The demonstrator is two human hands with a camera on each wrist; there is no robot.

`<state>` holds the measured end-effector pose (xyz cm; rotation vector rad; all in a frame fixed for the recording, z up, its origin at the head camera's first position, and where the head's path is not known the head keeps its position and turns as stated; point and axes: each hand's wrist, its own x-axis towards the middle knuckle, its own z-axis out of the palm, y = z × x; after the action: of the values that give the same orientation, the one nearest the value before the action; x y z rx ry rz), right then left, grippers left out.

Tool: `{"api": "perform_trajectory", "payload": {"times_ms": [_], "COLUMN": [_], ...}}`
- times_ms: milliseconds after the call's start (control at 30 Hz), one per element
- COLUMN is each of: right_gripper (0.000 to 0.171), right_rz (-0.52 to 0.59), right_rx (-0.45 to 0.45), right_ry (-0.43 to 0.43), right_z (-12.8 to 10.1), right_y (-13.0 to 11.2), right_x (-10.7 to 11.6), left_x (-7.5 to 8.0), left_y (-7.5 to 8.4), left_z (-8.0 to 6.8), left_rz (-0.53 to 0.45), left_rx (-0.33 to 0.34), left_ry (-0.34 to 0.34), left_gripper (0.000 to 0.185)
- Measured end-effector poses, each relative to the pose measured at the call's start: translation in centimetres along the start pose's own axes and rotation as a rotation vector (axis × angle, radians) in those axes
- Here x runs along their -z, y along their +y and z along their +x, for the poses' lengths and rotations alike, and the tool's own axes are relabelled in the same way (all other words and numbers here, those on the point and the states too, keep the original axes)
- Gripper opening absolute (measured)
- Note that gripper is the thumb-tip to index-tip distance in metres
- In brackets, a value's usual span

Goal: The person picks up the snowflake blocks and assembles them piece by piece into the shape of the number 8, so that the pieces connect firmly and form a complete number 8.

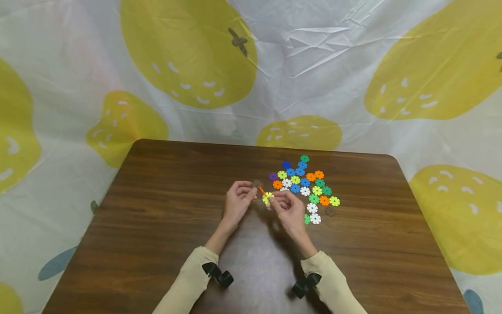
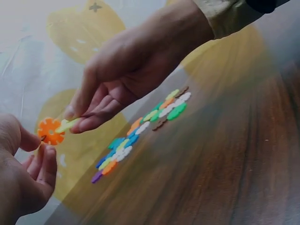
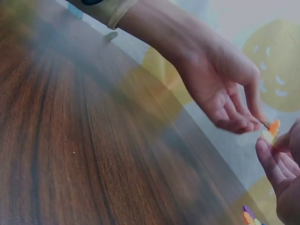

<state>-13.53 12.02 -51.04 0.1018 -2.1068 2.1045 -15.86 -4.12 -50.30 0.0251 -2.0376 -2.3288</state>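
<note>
Backdrop sheet point(image 1: 310, 87): white, creased, printed with large yellow fruit; stands behind the far table edge.
Tabletop point(image 1: 164, 205): dark brown wood grain, rounded far corners.
Sleeves point(image 1: 184, 281): cream, one on each forearm, both reaching in over the near side of the table.
Loose disc group point(image 1: 305, 191): slotted flower-shaped plastic discs in purple, blue, green, yellow-green, white, orange and brown; laid on the tabletop beyond and to the right of the right hand point(image 1: 289, 211), many edge to edge. Purple lies at the left margin, one green at the far end.
Right hand: thumb and fingertips clamped on a yellow-green slotted disc point(image 1: 268, 199).
Left hand point(image 1: 237, 201): thumb and fingertips clamped on a brown slotted disc point(image 1: 256, 184), just beside the right hand's fingers.
Black wrist attachments point(image 1: 305, 285): one at each sleeve, near the cuff.
Held discs: three, raised above the tabletop between the hands, left of the loose group. An orange slotted disc point(image 2: 55, 127) sits between brown and yellow-green, touching both; depth of slot engagement cannot be told.
</note>
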Motion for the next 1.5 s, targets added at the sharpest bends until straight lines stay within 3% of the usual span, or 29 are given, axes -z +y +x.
{"api": "perform_trajectory", "payload": {"times_ms": [100, 233, 467, 767, 1067, 1333, 1500], "right_gripper": [0.020, 0.021, 0.021, 0.022, 0.023, 0.025, 0.023], "right_rz": [0.017, 0.015, -0.039, -0.219, -0.442, -0.570, -0.732], "right_rx": [-0.020, -0.035, -0.047, -0.010, 0.029, 0.010, -0.041], "right_ry": [0.015, 0.019, -0.016, -0.068, -0.051, -0.028, -0.059], "right_z": [-0.1, -0.3, -0.4, 0.2, 0.8, 0.7, 0.3], "right_y": [0.0, 0.1, 0.3, -0.7, -0.8, -0.8, -1.0], "right_x": [-0.2, -0.3, 0.0, 1.7, 4.8, 7.3, 8.6], "left_x": [-0.3, -0.8, -1.0, -0.2, 0.3, 0.4, 0.6], "left_y": [-0.4, -0.9, -1.2, -0.4, -0.3, -0.7, -0.8], "left_z": [-0.5, -1.0, -0.9, -0.2, -0.2, -0.4, -0.4], "left_rz": [0.049, 0.102, 0.128, 0.032, 0.014, 0.033, 0.006], "left_rx": [0.049, 0.062, 0.044, 0.076, 0.121, 0.128, 0.118], "left_ry": [-0.040, -0.108, -0.125, -0.121, -0.108, -0.125, -0.124], "left_gripper": [0.029, 0.027, 0.021, 0.018, 0.018, 0.022, 0.023]}}
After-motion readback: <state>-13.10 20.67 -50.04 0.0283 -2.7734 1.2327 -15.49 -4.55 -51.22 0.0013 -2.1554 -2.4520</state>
